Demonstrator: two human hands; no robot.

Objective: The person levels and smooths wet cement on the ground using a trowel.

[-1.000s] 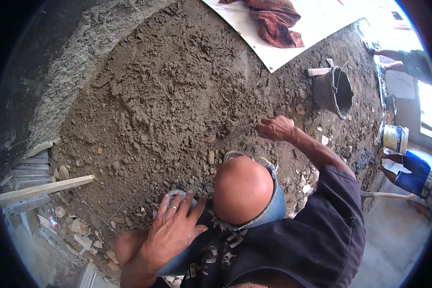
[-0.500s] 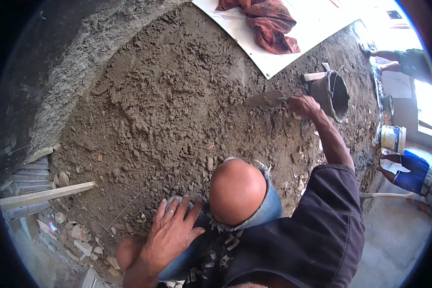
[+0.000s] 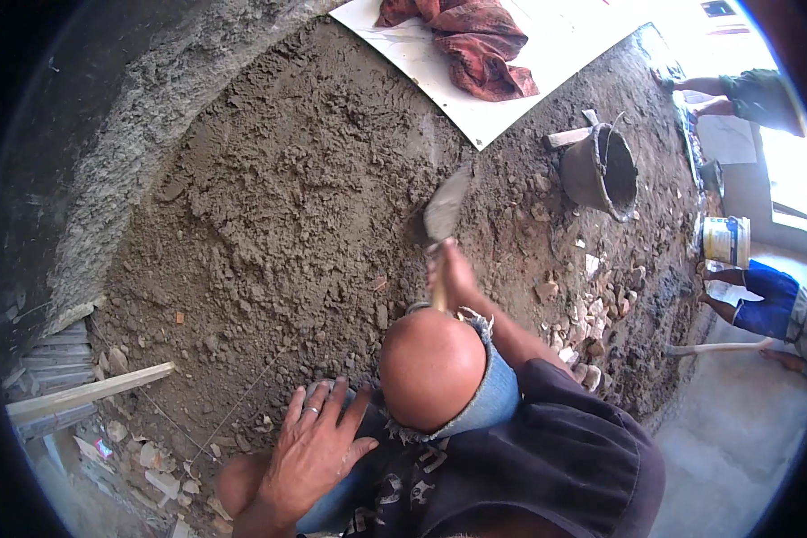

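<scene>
My right hand (image 3: 455,276) is closed round the wooden handle of a trowel (image 3: 446,208), just beyond my knee. The blade points away from me and lies at the spread of wet grey-brown mortar (image 3: 305,170); it is slightly blurred. My left hand (image 3: 318,446), with a ring on one finger, rests on my other leg with the fingers spread and holds nothing. To the right of the trowel a dark mortar-crusted bucket (image 3: 601,172) lies tipped on its side, with a wooden-handled tool (image 3: 569,137) behind it.
A white board (image 3: 475,121) bearing a crumpled red cloth (image 3: 484,54) lies at the far side. Broken stones (image 3: 592,323) are strewn at right. A wooden stick (image 3: 90,393) juts in at left. Two other people work at far right, near a white-and-yellow pail (image 3: 726,240).
My right hand has swung the trowel left and nearer to my knee, and the blade has turned from pointing left to pointing away. My left hand stays on my leg.
</scene>
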